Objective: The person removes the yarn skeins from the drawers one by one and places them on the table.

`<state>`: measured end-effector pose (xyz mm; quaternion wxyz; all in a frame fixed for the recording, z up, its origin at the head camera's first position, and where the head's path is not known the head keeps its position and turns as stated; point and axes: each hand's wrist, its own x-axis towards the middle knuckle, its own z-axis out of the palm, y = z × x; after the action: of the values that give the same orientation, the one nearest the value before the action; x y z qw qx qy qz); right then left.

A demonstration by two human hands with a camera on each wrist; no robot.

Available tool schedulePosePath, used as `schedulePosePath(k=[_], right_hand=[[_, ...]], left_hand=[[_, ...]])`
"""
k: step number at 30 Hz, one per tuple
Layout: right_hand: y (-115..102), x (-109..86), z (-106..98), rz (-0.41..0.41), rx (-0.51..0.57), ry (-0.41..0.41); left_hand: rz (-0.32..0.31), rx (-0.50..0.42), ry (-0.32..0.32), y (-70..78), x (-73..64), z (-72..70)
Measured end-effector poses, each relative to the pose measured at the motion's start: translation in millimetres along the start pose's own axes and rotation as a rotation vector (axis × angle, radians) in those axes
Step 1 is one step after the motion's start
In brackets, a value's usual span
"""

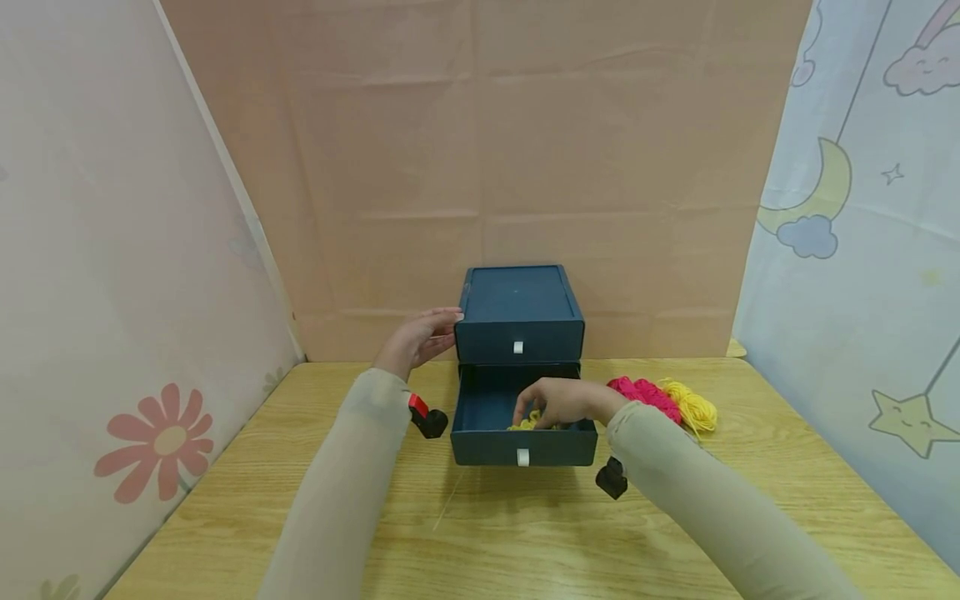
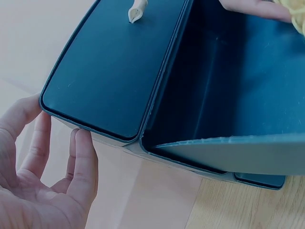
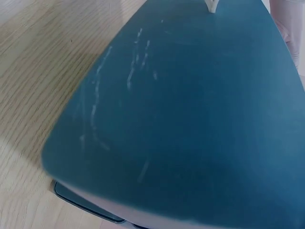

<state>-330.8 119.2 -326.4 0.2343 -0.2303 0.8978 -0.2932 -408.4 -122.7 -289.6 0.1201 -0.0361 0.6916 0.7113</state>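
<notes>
Head view: R hand [image 1: 555, 402], fingers bent down, is at soft yellow yarn [image 1: 528, 422] near the front of the pulled-out navy plastic drawer [image 1: 487, 448]; can't tell if pinched. Drawer faces wearer; yarn's long axis hidden. Bright pink yarn bundle [image 1: 645, 396] & loose yellow yarn bundle [image 1: 693, 408] outside, so prob. partway.

L wrist: L hand [image 2: 45, 191] loosely spread, fingertips touching navy plastic cabinet's [image 2: 109, 67] side, nothing gripped.

R wrist: mostly scuffed drawer front; R hand n/a.

A scratched blue drawer front [image 3: 190, 109] bears a white tab [image 3: 211, 5] above the wood-grain tabletop [image 3: 47, 71].
</notes>
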Motion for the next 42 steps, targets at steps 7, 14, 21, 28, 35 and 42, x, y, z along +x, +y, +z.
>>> schedulePosePath(k=[7, 14, 21, 28, 35, 42], right_hand=[[2, -2.1, -3, -0.055, 0.035, 0.060], [0, -17.7, -23, -0.091, 0.097, 0.195], [3, -44.7, -53, -0.119, 0.201, 0.330], [19, -68.6, -77, -0.110, 0.319, 0.469], [49, -87.9, -99, -0.030, 0.378, 0.619], [91, -102.2, -107, 0.078, 0.521, 0.726]], left_hand=[[0.009, -0.007, -0.010, -0.2, -0.6, -1.2], [0.002, 0.004, -0.003, -0.5, -1.1, -0.8], [-0.001, 0.003, -0.006, 0.0, -1.9, -1.1], [0.005, 0.004, -0.010, -0.2, -0.6, -1.9], [0.011, 0.005, -0.008, -0.1, -2.0, -1.6], [0.000, -0.012, -0.003, -0.2, -3.7, -2.7]])
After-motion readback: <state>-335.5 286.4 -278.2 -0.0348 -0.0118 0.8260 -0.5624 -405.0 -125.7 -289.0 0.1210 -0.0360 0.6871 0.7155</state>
